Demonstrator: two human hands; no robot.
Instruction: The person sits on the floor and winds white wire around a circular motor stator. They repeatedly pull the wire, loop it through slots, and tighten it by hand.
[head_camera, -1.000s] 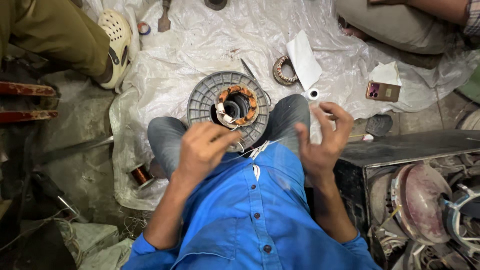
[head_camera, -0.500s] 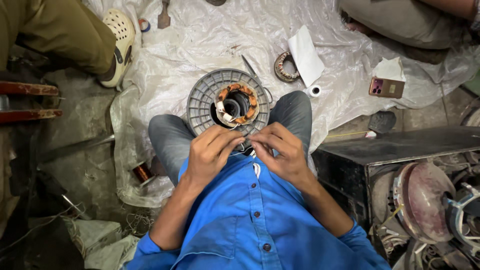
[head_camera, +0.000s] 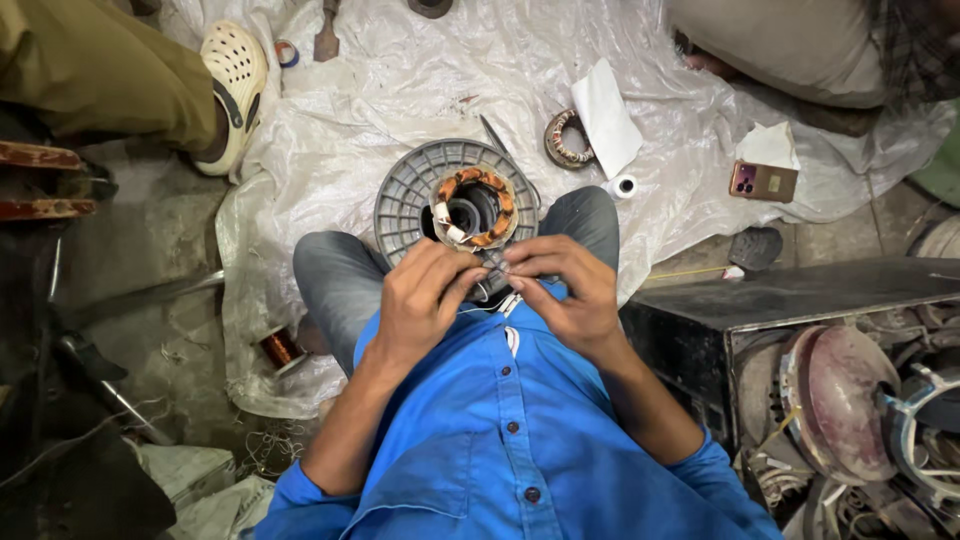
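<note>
Copper-wound stator, left hand, right hand pinching barely visible wire

Fingers hide the motor housing's near rim; whatever they pinch is too small to tell.

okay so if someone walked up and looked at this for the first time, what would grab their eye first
Probably the round grey motor housing with copper-wound coils at centre, propped between the person's knees. Just below it, the left hand and right hand meet, pinching thin wires. The bright blue shirt fills the bottom.
</note>
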